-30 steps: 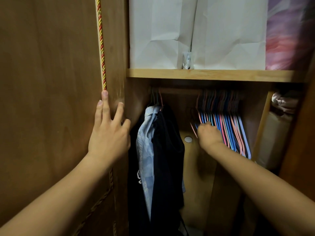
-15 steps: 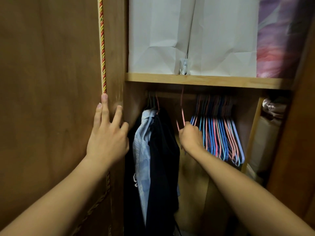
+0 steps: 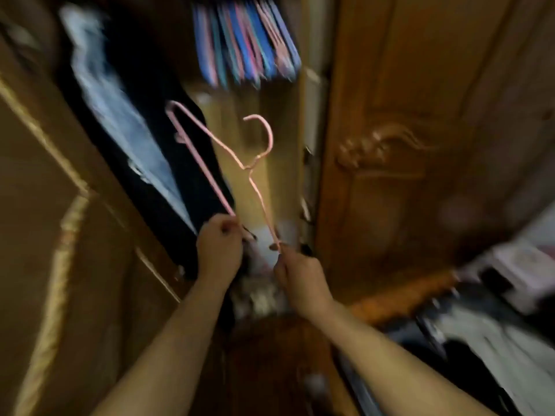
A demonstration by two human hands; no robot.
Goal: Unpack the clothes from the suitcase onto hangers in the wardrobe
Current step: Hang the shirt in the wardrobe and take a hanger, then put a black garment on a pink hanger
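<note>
A pink wire hanger (image 3: 210, 154) is held out in front of the open wardrobe, hook pointing up. My left hand (image 3: 219, 250) grips its bottom bar and my right hand (image 3: 300, 280) pinches the shoulder wire next to it. Inside the wardrobe hang a pale blue garment (image 3: 120, 115) and a dark garment (image 3: 156, 94). A bunch of empty blue and pink hangers (image 3: 249, 46) hangs at the top. The open suitcase (image 3: 468, 349) with light and dark clothes lies at the lower right. The view is blurred.
The carved wooden wardrobe door (image 3: 420, 145) stands to the right of my hands. Another wooden door panel with gold trim (image 3: 60, 235) fills the left side. A pale box (image 3: 522, 262) lies beyond the suitcase.
My right hand pulled one pink hanger off the rail and brought it down. My left hand left the door and took hold of the hanger. My view swung down and right.
</note>
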